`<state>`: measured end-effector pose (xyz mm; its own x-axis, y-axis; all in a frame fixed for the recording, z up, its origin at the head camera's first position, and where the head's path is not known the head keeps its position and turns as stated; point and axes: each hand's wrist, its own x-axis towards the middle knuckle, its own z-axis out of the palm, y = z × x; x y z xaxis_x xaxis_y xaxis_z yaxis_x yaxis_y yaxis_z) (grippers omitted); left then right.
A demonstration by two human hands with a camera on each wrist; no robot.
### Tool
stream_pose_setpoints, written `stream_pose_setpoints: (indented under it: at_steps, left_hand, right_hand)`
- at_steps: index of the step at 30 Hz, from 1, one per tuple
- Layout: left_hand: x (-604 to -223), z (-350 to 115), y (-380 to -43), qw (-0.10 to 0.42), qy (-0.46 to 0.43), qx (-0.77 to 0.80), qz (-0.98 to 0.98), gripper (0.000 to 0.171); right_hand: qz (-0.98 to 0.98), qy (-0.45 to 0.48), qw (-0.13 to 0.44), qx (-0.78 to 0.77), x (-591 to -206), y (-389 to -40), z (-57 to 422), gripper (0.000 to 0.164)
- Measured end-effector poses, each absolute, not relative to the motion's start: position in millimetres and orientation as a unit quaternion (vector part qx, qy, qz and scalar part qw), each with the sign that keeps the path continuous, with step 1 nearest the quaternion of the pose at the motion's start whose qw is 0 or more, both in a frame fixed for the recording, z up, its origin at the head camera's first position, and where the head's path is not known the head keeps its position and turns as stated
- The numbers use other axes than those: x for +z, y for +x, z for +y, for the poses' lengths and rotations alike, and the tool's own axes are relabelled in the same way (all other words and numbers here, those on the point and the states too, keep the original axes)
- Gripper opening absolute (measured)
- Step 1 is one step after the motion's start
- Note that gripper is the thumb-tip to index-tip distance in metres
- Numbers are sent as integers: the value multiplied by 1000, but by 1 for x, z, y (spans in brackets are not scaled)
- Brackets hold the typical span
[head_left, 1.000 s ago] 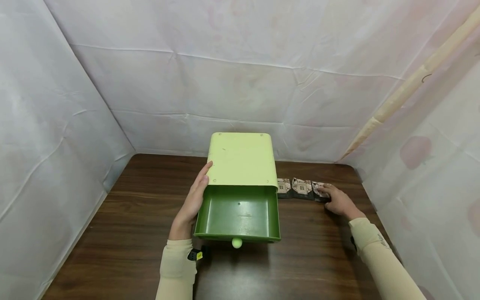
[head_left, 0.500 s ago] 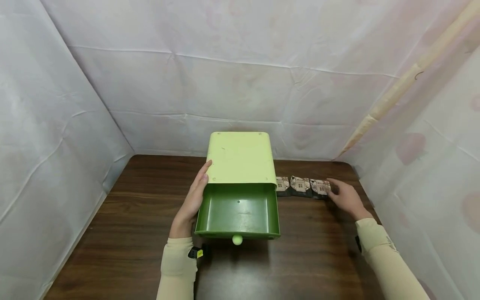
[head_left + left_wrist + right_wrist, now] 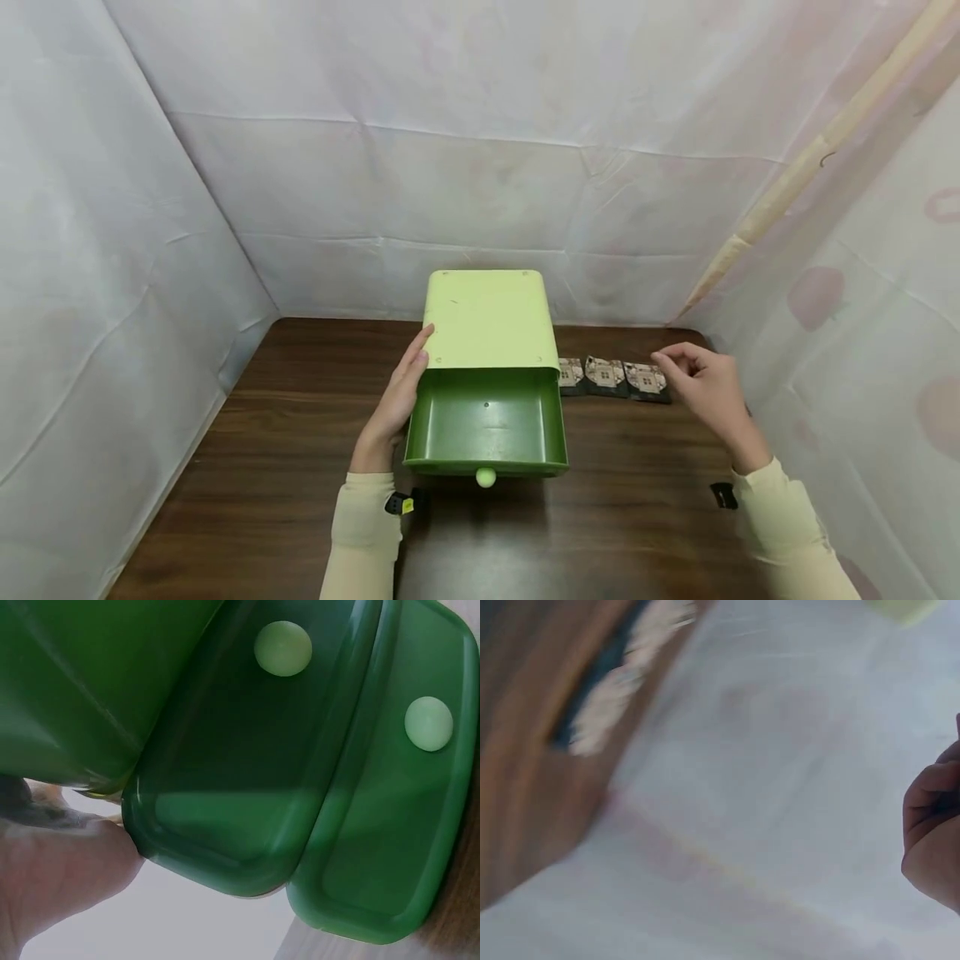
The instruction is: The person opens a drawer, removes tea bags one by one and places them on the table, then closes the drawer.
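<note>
Here, brown table (image 3: 285, 500), perhaps fabric walls (image 3: 480, 183).

Drawer cabinet (image 3: 491, 321) on the table (image 3: 300, 433), about mid-width, toward the back — rear sheet (image 3: 480, 183) behind it, left sheet (image 3: 90, 250) and right sheet (image 3: 885, 333) off to the sides. Top drawer (image 3: 487, 425) pulled out toward the person, knob (image 3: 486, 477) at its front. Middle drawer (image 3: 225, 742) below that, bottom drawer (image 3: 382, 825) under it. Left hand (image 3: 397, 400) against the cabinet's left side. Right of the cabinet: three packets (image 3: 606, 377) side by side on the table, leftmost partly hidden by the cabinet. Right hand (image 3: 708, 387) at the row's right end — near the rightmost packet.
</note>
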<state>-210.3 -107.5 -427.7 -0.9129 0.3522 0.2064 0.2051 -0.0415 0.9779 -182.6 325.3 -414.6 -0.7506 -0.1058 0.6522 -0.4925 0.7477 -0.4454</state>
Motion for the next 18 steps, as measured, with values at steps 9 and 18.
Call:
stream_pose_setpoints:
  at_steps: [9, 18]
  left_hand:
    - [-430, -92, -222, 60, 207, 690, 691, 47]
    - [-430, -83, -227, 64, 213, 690, 688, 47]
  right_hand:
    - [-844, 287, 347, 291, -357, -129, 253, 21]
    - [-807, 359, 390, 258, -379, -102, 213, 20]
